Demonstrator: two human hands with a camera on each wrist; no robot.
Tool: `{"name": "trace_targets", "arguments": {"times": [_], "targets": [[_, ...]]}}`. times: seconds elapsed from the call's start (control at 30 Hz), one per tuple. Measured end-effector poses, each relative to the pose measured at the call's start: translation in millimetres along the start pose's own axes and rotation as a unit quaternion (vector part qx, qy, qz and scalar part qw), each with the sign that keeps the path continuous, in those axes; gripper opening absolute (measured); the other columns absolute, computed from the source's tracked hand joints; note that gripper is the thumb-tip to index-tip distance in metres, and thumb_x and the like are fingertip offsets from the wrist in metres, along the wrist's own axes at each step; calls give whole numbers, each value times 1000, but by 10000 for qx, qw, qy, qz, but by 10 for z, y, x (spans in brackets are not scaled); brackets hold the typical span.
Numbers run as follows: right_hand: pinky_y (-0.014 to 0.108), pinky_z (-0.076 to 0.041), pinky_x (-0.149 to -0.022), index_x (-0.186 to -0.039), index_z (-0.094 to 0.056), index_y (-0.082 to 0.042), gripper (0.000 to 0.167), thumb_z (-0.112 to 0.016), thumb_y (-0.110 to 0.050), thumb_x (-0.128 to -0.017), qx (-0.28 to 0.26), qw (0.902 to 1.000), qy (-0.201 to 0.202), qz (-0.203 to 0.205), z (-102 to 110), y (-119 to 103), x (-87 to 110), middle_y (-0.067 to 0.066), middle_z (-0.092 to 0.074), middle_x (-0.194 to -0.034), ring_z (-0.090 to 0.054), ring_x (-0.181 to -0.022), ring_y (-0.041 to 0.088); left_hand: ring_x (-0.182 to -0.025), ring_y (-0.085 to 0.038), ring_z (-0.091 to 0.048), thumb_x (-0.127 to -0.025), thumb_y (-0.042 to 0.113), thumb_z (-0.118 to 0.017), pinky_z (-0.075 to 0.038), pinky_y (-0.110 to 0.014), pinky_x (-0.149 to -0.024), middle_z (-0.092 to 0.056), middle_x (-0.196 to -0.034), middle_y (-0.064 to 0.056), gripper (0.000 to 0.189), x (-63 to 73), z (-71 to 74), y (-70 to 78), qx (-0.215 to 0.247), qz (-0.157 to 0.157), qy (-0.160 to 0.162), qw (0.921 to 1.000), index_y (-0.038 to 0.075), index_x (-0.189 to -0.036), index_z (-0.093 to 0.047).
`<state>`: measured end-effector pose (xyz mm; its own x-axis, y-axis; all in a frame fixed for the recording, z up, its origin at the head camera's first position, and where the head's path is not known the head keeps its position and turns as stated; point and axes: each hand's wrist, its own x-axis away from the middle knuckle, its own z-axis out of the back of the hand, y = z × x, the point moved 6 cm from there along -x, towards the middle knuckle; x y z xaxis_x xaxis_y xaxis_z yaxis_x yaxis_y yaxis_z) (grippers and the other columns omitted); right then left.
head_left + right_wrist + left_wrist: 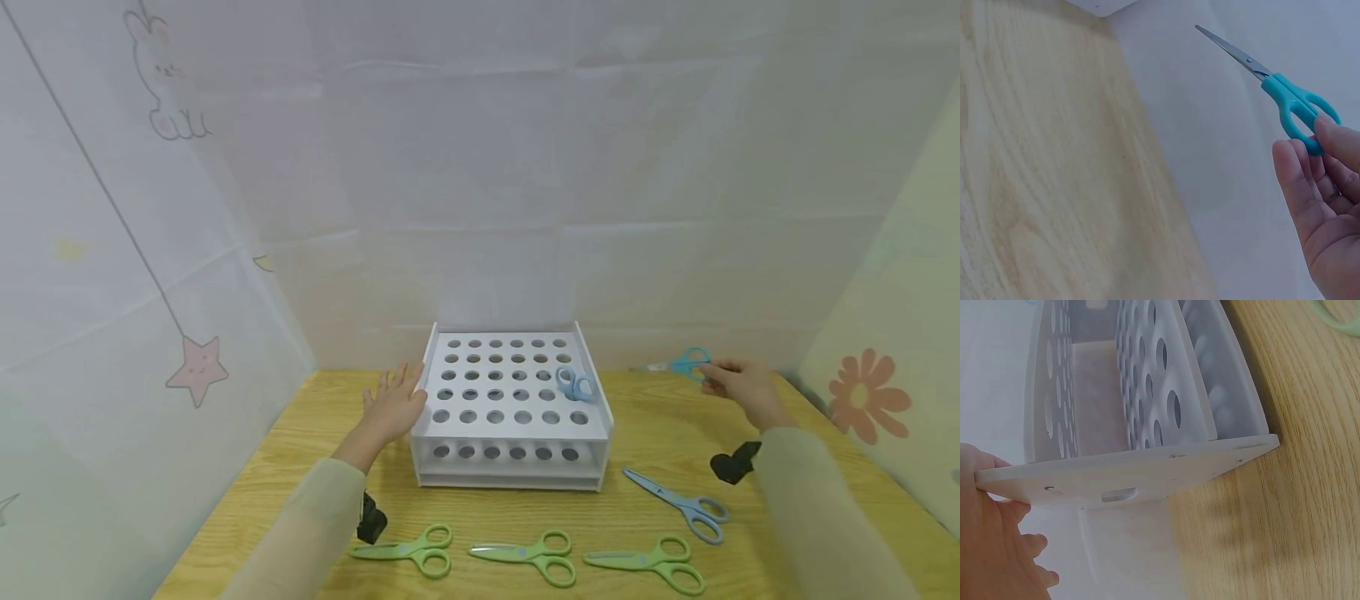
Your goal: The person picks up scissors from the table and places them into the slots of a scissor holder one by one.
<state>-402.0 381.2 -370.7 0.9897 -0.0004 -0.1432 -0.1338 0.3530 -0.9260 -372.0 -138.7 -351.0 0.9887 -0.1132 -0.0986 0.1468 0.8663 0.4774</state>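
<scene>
In the head view my right hand (746, 390) pinches turquoise scissors (686, 363) by the handle loops, above the table's right side. Their closed metal blades (1235, 51) point away from the fingers in the right wrist view. My left hand (392, 410) rests against the left side panel of a white rack (491, 481) with rows of round holes, its fingers spread. From the left wrist view, the left hand (994, 531) touches that panel's edge (1141, 459). Light-blue scissors (573, 384) stand in a hole on the rack's right, handles up.
Blue-grey scissors (675, 503) lie to the rack's right front. Along the front of the wooden table (300, 467) lie green scissors: a left pair (405, 550), a middle pair (525, 553) and a right pair (647, 562). White cloth (495, 167) hangs behind.
</scene>
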Motion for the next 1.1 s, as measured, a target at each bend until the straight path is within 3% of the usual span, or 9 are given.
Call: {"name": "trace_targets", "arguments": {"times": [0.2, 0.4, 0.73, 1.1], "targets": [[24, -52, -75, -122, -39, 14, 49, -53, -24, -94, -156, 9999, 41, 54, 2, -179, -11, -1, -58, -90, -63, -78, 7, -135, -43, 2, -95, 31, -29, 8, -65, -99, -8, -151, -15, 55, 7, 9, 9, 18, 17, 6, 10000, 17, -148, -20], [26, -51, -77, -126, -34, 17, 56, -55, -23, -92, -304, 9994, 178, 64, 9, -322, -21, -9, -59, -84, -64, -78, 7, -134, -43, 2, -95, 31, -29, 8, -65, -99, -9, -151, -15, 55, 4, 8, 6, 13, 28, 8, 10000, 17, -148, -21], [25, -52, -75, -122, -41, 14, 52, -56, -25, -91, -145, 9988, 279, 378, 4, -539, -53, -4, -61, -87, -65, -78, 9, -135, -43, 3, -95, 31, -28, 10, -64, -98, -7, -152, -14, 56, 4, 2, -1, 56, 35, -22, 10000, 17, -148, -20], [19, -48, -78, -125, -42, 5, 57, -56, -37, -90, 262, 9990, 212, 307, -83, -822, -16, -6, -58, -96, -64, -83, 7, -135, -42, 2, -95, 31, -29, 9, -65, -99, -8, -152, -14, 55, 3, -5, -3, 36, 21, -24, 10000, 16, -148, -21]]}}
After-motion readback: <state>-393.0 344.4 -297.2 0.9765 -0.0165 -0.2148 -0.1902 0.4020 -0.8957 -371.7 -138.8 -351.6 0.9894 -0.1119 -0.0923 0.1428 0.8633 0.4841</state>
